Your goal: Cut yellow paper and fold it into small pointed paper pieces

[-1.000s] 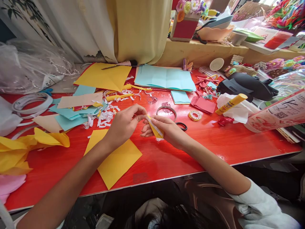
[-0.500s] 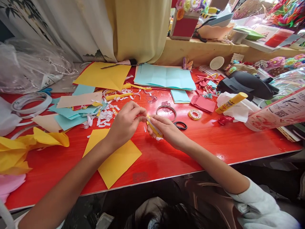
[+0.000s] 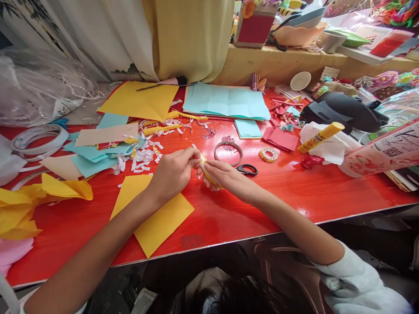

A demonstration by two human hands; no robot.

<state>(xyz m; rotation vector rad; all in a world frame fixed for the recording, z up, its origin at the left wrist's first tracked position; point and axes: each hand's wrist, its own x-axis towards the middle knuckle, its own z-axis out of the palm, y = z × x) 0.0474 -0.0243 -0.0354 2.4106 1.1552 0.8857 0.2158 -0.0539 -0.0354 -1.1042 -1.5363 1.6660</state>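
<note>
My right hand (image 3: 225, 176) is closed around a small folded piece of yellow paper (image 3: 212, 178), with white showing along it. At the upper end of that paper, my left hand (image 3: 178, 172) pinches a thin white strip (image 3: 194, 147) that sticks up past the fingertips. Both hands meet just above the red table (image 3: 225, 218), their fingertips close together. Beneath my left forearm lies a yellow paper sheet (image 3: 163, 226). Black-handled scissors (image 3: 248, 169) lie just beyond my right hand, their blades hidden, beside a thin tape roll (image 3: 228, 153).
White paper scraps (image 3: 144, 157) and blue paper pieces (image 3: 94, 165) lie left of centre. Behind are blue sheets (image 3: 225, 102) and a larger yellow sheet (image 3: 140, 100). To the right are a small tape roll (image 3: 269, 154), red paper squares (image 3: 280, 139) and a glue stick (image 3: 321, 137).
My left hand has shifted slightly down, and a white strip now shows above its fingers. My right hand keeps its hold on the yellow paper. The view has tilted a little.
</note>
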